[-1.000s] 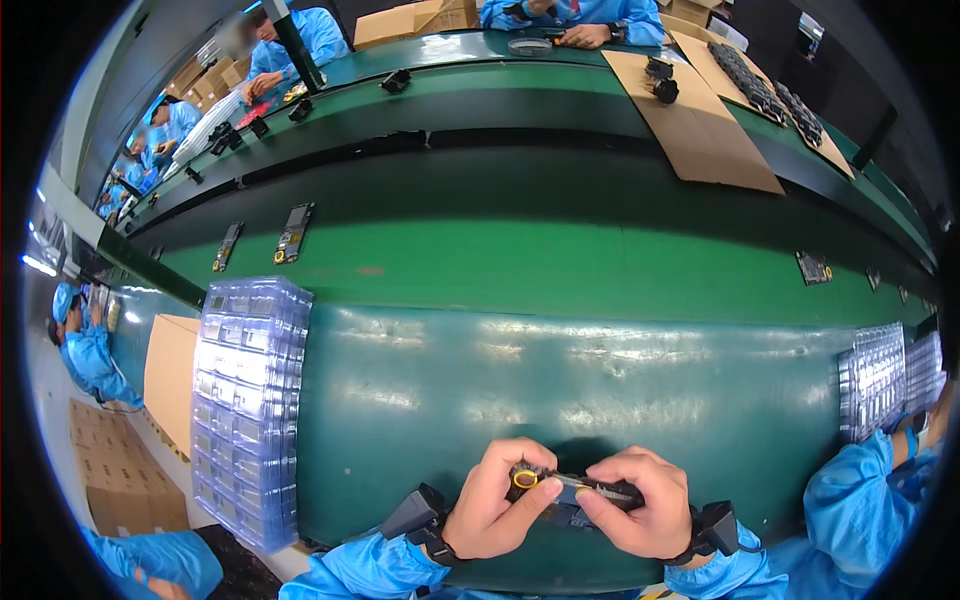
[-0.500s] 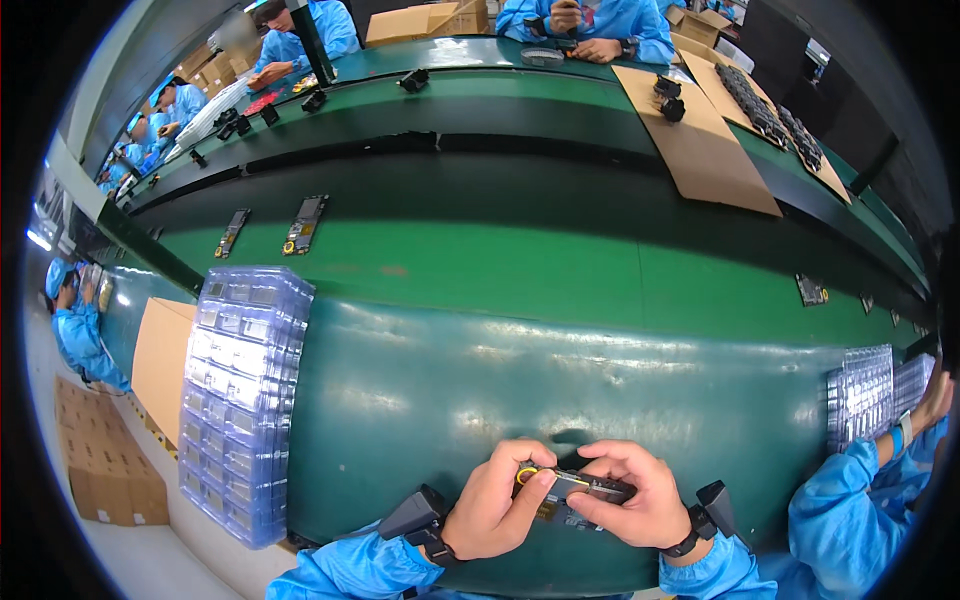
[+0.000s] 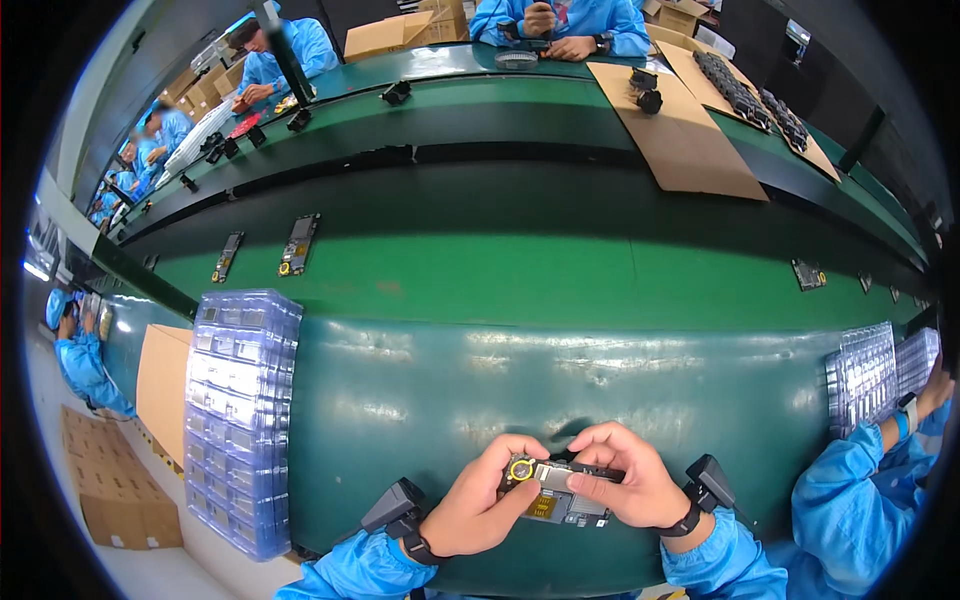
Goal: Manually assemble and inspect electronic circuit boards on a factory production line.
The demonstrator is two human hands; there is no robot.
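Note:
Low in the view, I hold a circuit board (image 3: 553,508) between both hands, above the dark green tabletop (image 3: 400,430). It has a yellow ring at its upper left corner, silver shields and a gold-coloured patch. My left hand (image 3: 478,508) grips the left end, thumb on the front face. Around the upper right edge, the fingers and thumb of my right hand (image 3: 640,485) are closed. They partly hide that side, and a dark strip shows between them. Each wrist wears a black strap with a box-shaped device.
Left of my hands stands a stack of clear plastic trays (image 3: 235,420). Beyond the table edge, a green belt (image 3: 480,270) carries similar boards (image 3: 298,245). Farther off lies a cardboard sheet (image 3: 700,150) with black parts. At right, a co-worker's blue sleeve (image 3: 855,490) sits near more trays (image 3: 862,385).
The board has tilted so that more of its front face shows, including the whole yellow ring and gold patch. Both hands still hold it. The whole view has shifted slightly.

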